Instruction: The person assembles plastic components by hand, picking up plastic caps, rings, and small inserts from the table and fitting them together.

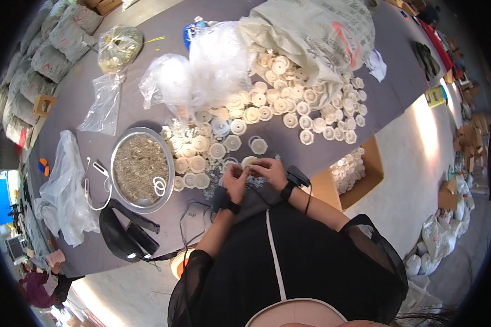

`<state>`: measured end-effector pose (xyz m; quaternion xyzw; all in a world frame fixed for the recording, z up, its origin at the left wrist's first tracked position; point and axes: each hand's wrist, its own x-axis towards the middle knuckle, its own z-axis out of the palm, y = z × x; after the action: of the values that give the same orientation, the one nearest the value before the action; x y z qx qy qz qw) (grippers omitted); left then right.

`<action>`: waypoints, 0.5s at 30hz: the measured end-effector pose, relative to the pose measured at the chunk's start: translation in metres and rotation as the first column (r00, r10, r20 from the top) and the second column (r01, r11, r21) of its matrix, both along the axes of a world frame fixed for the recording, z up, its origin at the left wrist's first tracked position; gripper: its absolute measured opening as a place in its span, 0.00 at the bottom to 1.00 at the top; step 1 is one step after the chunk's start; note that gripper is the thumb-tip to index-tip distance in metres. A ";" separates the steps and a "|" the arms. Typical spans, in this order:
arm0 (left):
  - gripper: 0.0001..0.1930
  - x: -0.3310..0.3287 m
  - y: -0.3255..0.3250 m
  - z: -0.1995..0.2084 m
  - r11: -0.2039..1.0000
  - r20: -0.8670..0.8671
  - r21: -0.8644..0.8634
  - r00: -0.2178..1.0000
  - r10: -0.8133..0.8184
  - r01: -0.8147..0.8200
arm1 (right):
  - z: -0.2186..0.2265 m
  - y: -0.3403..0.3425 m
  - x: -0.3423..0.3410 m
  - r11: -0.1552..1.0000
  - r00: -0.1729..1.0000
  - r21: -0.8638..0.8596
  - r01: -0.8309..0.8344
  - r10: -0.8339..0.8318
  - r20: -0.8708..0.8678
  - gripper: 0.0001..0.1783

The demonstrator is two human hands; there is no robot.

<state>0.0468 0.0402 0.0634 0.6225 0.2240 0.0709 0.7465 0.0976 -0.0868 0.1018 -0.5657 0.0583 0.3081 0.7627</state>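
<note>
White plastic disc (250, 162) pinched btwn fingers of both hands, L (235, 181) & R (269, 170).

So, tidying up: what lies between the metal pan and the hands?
In the head view, cream plastic discs lie between the metal pan and the hands.
</note>
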 end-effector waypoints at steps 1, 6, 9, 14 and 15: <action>0.07 -0.009 0.008 0.000 0.992 -0.029 0.124 1.000 0.009 -0.006 | 0.001 0.004 -0.003 0.993 0.994 -0.109 -0.039 0.049 0.095 0.10; 0.10 -0.011 0.000 0.042 0.972 -0.142 0.228 0.986 0.092 -0.057 | 0.002 0.009 -0.005 0.870 0.906 -0.486 0.086 0.135 0.402 0.15; 0.11 -0.013 -0.014 0.030 0.968 0.006 0.203 0.988 0.151 -0.149 | -0.025 -0.008 -0.004 0.978 0.942 -0.197 0.072 -0.001 0.336 0.17; 0.11 -0.026 -0.003 0.048 0.968 0.051 0.178 0.984 0.168 -0.175 | -0.015 -0.003 0.000 0.966 0.960 -0.030 -0.256 0.258 0.109 0.16; 0.11 -0.029 -0.001 0.053 0.962 0.060 0.180 0.979 0.196 -0.204 | -0.014 0.001 0.000 0.958 0.951 -0.029 -0.284 0.285 0.118 0.16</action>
<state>0.0177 0.0395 0.1166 0.6617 0.2625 0.1795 0.6790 0.0978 -0.0853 0.0875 -0.5905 -0.0684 0.3793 0.7091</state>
